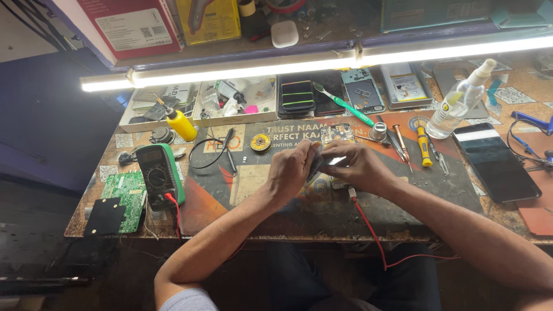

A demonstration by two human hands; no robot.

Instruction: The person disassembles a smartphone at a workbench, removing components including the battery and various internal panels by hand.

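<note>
Working over one dark bench mat (276, 207), we count one green multimeter (160, 175), one clear spray bottle (458, 103), two screwdrivers (423, 147), and our left hand (292, 170) and right hand (354, 167), fingers pinched together around one small shiny phone part (334, 160) above the mat's middle.
</note>
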